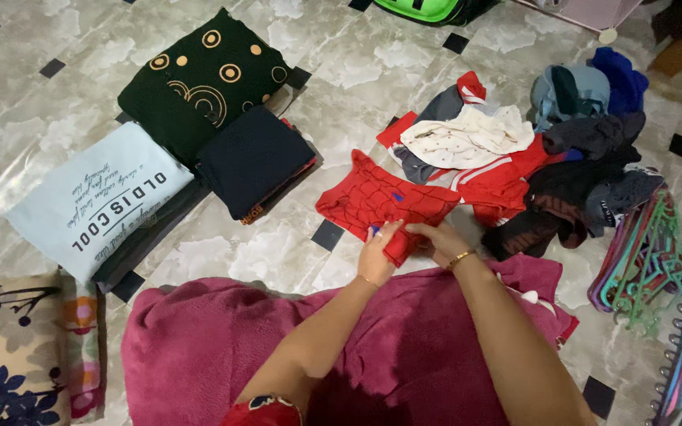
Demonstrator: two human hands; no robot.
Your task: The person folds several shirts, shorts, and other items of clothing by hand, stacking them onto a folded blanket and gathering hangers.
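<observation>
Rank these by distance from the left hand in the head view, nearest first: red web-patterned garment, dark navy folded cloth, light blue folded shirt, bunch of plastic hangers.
1. Red web-patterned garment, under the left hand.
2. Dark navy folded cloth, up-left.
3. Light blue folded shirt, far left, and the bunch of plastic hangers, far right: too close to call.

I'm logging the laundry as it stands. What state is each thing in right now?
red web-patterned garment: partly folded, gripped by left hand and right hand
black circle-print garment: folded
light blue shirt: folded
navy garment: folded
clothes heap: unfolded, jumbled
hangers: empty, piled
magenta towel: spread
</observation>
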